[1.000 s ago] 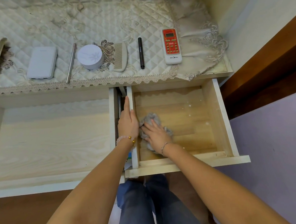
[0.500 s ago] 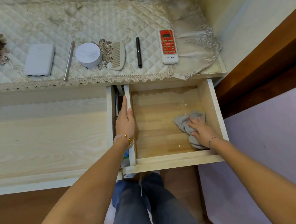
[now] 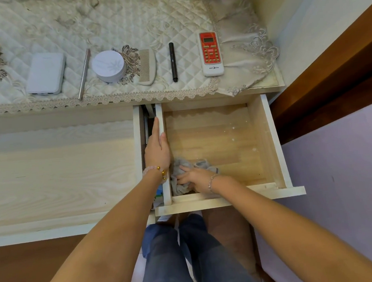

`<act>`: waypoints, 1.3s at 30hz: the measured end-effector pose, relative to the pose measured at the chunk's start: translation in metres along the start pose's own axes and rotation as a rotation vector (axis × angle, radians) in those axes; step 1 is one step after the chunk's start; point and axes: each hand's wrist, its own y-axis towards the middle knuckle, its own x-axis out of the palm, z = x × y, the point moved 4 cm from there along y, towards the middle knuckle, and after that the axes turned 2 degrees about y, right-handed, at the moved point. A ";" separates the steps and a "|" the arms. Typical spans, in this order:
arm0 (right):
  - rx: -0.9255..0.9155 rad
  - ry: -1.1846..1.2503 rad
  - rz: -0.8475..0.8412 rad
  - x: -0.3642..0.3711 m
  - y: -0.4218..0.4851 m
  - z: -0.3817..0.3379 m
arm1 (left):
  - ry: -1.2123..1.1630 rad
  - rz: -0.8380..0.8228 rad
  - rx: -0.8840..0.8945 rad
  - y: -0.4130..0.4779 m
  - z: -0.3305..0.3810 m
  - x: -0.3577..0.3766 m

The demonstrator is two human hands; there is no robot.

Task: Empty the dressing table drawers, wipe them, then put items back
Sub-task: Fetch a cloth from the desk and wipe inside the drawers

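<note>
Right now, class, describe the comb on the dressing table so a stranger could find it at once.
Start at the quilted cloth covering the dressing table top, above the open drawer. Six items lie in a row near its lace edge; the comb is fourth from the left, between the round white jar and the black pen. Only it is beige, curved and toothed.

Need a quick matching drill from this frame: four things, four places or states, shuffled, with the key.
Things
1. grey cloth
2. left hand
3. remote
4. black pen

Places or states
A. on the quilted cover, far right of the row
B. gripping the drawer's left wall
C. pressed under the right hand, front-left corner of the drawer
D. between the comb and the remote

Pairs: 1-C, 2-B, 3-A, 4-D
</note>
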 end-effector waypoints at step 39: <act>0.511 0.111 0.644 -0.060 -0.026 0.066 | -0.052 0.012 0.035 0.004 -0.004 0.000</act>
